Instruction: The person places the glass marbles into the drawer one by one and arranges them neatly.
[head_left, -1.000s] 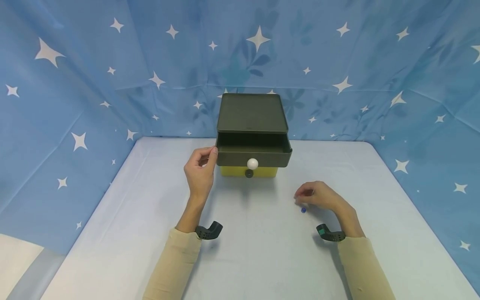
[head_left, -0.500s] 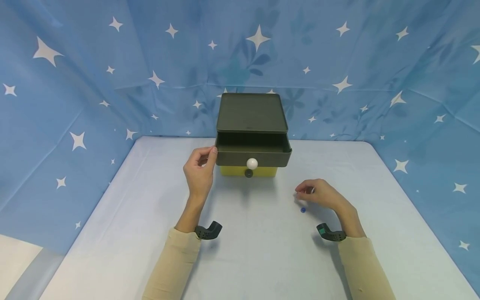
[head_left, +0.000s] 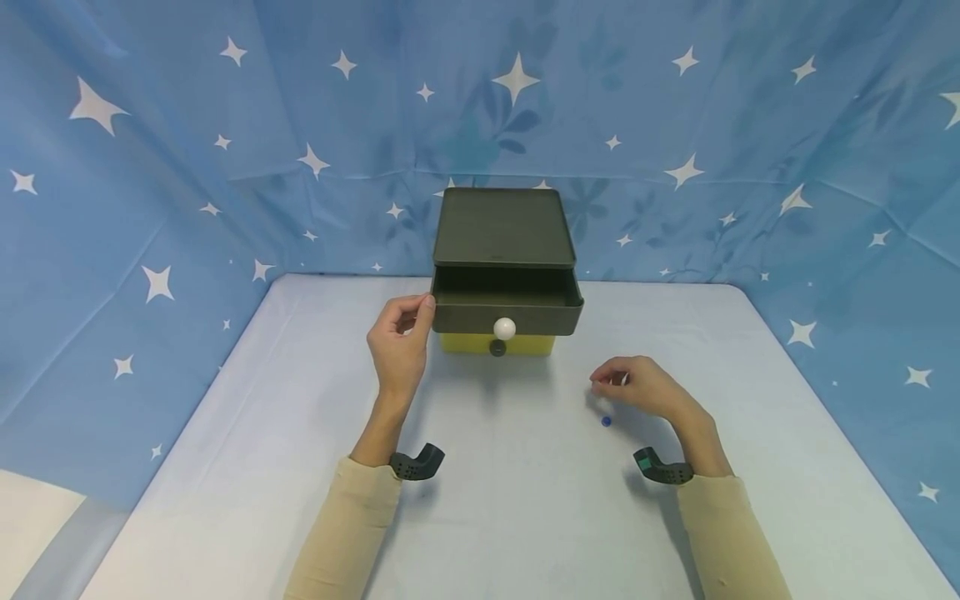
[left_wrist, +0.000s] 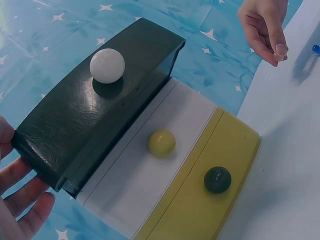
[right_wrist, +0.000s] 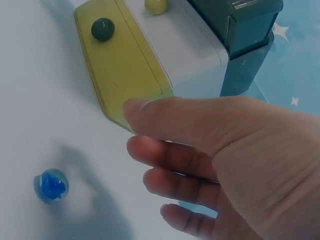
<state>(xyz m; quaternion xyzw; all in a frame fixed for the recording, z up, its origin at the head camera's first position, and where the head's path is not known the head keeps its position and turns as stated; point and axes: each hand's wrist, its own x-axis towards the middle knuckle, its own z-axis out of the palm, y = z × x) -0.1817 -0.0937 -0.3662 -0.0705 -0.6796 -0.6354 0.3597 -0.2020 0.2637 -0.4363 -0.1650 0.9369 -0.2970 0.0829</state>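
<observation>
My left hand (head_left: 399, 346) holds the left front corner of a dark green drawer (head_left: 468, 318), which is pulled out from the top of a small chest of drawers (head_left: 504, 225). A white round knob (left_wrist: 107, 65) sits on this drawer's front. To the right of the chest, my right hand (head_left: 641, 387) hovers over the table with thumb and forefinger pinched. A tiny clear marble (left_wrist: 279, 57) shows between those fingertips in the left wrist view; in the right wrist view the thumb hides it. Close below this hand lies a blue glass marble (right_wrist: 52, 185).
Beneath the green drawer are a white drawer (left_wrist: 117, 187) with a yellow knob and a yellow drawer (left_wrist: 187, 210) with a green knob, both pushed in. A white table (head_left: 495, 483) carries everything. Blue star-patterned cloth (head_left: 360, 117) hangs behind and at the sides.
My right hand has risen slightly away from the tabletop and from the blue marble, fingertips still together. The left hand and the drawer stay where they were.
</observation>
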